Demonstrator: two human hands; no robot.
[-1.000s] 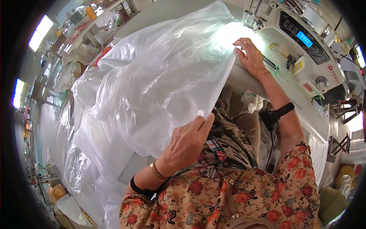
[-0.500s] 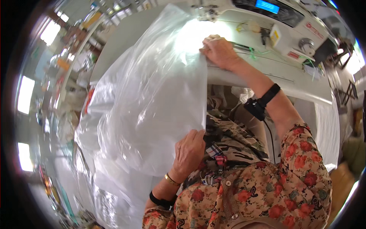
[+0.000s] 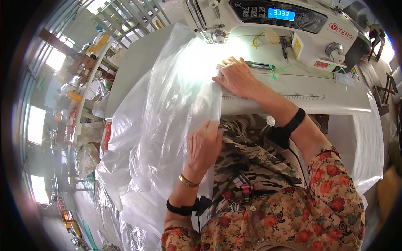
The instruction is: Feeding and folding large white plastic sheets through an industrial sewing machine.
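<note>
A large sheet of clear plastic film (image 3: 167,96) runs from under the sewing machine's lit needle area down the left side in loose folds. My right hand (image 3: 238,77) is at the film's right edge just in front of the needle area. Its fingers are curled onto the edge, with the tips washed out by the light. Lower along the same edge, my left hand (image 3: 203,144) has its fingers closed together at the film, and the fingertips look partly covered by it. The sewing machine (image 3: 305,35) stands over the far part of the table, with its presser foot (image 3: 218,37) above the glare.
A ruler scale (image 3: 276,97) runs along the table's (image 3: 347,102) front. Small tweezers-like metal tool (image 3: 259,65) and green threads (image 3: 274,72) lie behind my right hand. White film (image 3: 366,142) hangs at the right. A slatted rack (image 3: 121,19) stands at the far left.
The view has tilted up, showing more of the machine. My left hand has moved nearer the table along the film's edge. The film lies lower and flatter under the needle area.
</note>
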